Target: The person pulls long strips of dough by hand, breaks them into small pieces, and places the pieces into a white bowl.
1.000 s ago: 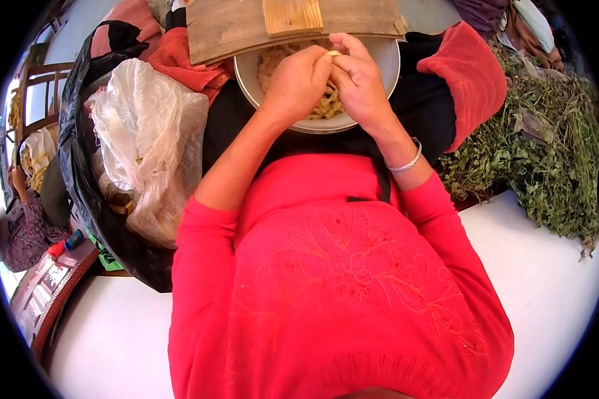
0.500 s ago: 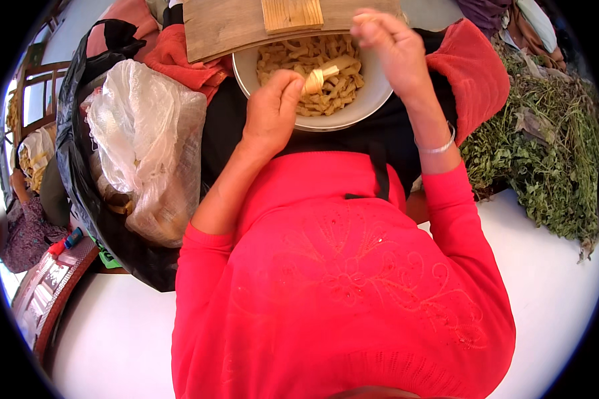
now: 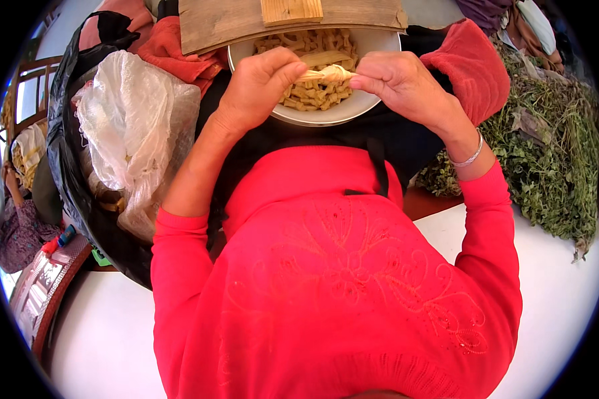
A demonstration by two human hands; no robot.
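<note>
My left hand [image 3: 256, 90] pinches one end of a pale yellow strip [image 3: 336, 73], a pliant-looking piece with a thicker wrapped part in its middle. My right hand [image 3: 409, 86] grips the other end between thumb and fingers, so the strip is stretched sideways between both hands. Below it sits a white metal bowl [image 3: 381, 50] on my lap, holding many short yellowish-brown pieces [image 3: 318, 100]. What exactly the strip is made of, I cannot tell.
A wooden board [image 3: 233, 26] with a small wood block [image 3: 291, 10] covers the bowl's far side. At left stands a black plastic bag [image 3: 70, 153] with a clear bag [image 3: 140, 126] inside. Dried green plants [image 3: 546, 159] lie at right beside a red cloth [image 3: 466, 70]. Another person [image 3: 26, 233] sits far left.
My right hand has come down from above the bowl to the strip's right end and closed on it. My left hand has moved slightly left and up.
</note>
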